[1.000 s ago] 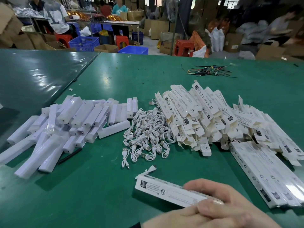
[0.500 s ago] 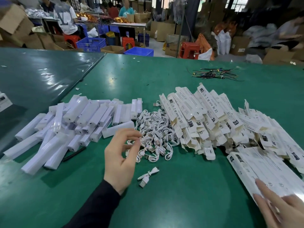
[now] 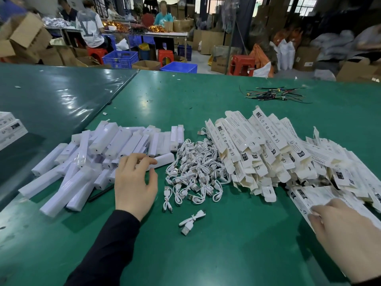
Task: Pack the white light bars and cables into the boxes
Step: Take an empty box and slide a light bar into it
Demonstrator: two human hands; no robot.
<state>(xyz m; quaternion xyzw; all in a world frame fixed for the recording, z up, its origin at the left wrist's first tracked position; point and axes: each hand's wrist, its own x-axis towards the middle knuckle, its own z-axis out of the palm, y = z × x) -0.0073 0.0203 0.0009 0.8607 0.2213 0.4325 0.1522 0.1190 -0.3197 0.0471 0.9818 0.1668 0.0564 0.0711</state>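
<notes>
1. At the lower right of the frame, a worker's right hand lies palm down, fingers nearly straight, its fingertips pressing on the near end of a row of flat packed boxes at the right edge of the green table.
2. A single coiled white cable lies alone on the table at lower centre, between the two hands and touching neither.
3. Left of centre, the left hand, in a dark sleeve, reaches forward with fingers spread and slightly bent; its fingertips rest on one white light bar at the near edge of the heap, the thumb apart from the bar. Whether it grips the bar cannot be told.
4. Mid-frame, three piles sit side by side: white light bars at left, a tangle of white cables in the centre, open-ended white boxes at right.
5. Farther back, upper right on the table, lies a bundle of coloured wires.
6. Beyond the table, people sit at benches among cartons, blue crates and red stools.
</notes>
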